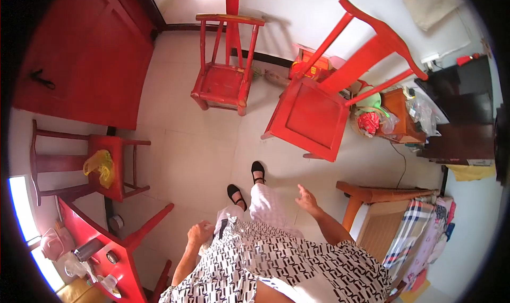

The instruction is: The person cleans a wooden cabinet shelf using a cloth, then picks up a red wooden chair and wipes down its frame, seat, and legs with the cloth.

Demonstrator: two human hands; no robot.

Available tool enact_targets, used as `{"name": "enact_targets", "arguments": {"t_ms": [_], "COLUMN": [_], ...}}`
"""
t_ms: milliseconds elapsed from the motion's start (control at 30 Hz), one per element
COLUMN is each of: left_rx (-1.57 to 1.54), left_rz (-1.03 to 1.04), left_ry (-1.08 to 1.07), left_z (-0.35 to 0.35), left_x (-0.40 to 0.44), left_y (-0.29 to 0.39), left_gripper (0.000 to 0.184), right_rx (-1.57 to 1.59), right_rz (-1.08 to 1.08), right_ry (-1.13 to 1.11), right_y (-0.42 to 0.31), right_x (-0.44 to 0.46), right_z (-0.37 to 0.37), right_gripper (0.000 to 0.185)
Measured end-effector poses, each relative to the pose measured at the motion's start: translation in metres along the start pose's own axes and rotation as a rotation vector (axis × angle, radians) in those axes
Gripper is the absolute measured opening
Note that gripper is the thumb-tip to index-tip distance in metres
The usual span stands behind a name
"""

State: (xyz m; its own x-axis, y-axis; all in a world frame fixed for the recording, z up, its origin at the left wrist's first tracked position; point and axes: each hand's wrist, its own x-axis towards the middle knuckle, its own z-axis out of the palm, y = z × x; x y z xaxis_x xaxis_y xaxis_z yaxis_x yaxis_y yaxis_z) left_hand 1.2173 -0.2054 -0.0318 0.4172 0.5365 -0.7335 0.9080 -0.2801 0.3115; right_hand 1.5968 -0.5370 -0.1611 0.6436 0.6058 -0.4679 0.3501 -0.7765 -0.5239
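My right hand [306, 199] is held out in front of me over the tiled floor, fingers apart and nothing in it. Beyond it, a large red chair [313, 112] stands at the upper right. Close to my waist, my left hand [199, 233] has its fingers curled beside a dark strip [222, 227] on my patterned top [276, 250]. Whatever the left fingers may hold is too small to make out. Below me are my black shoes [258, 171], one a little ahead of the other.
A small red chair [225, 82] stands by the far wall. At left, another chair [106, 159] carries a yellow plastic bag [101, 167], near a red table [85, 226] with a cup and bags. A wooden bench [380, 193] with folded cloth is at right. The red door [79, 58] is upper left.
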Motion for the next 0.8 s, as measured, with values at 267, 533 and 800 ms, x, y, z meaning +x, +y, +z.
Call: {"name": "enact_targets", "arguments": {"t_ms": [267, 533, 800], "left_rx": [0.072, 0.069, -0.142], "left_rz": [-0.086, -0.147, -0.103], "left_ry": [-0.188, -0.253, -0.103], "left_z": [0.023, 0.078, 0.093], "left_x": [0.033, 0.054, 0.033], "left_y": [0.052, 0.038, 0.016], "left_gripper": [0.045, 0.047, 0.039], "right_rx": [-0.383, -0.448, -0.495], "right_rz": [0.281, 0.389, 0.452], "right_ry": [-0.017, 0.175, 0.083], "right_y": [0.015, 0.051, 0.02], "right_x": [0.204, 0.243, 0.231], "right_z": [-0.072, -0.025, 0.008], "right_gripper": [0.095, 0.105, 0.106]}}
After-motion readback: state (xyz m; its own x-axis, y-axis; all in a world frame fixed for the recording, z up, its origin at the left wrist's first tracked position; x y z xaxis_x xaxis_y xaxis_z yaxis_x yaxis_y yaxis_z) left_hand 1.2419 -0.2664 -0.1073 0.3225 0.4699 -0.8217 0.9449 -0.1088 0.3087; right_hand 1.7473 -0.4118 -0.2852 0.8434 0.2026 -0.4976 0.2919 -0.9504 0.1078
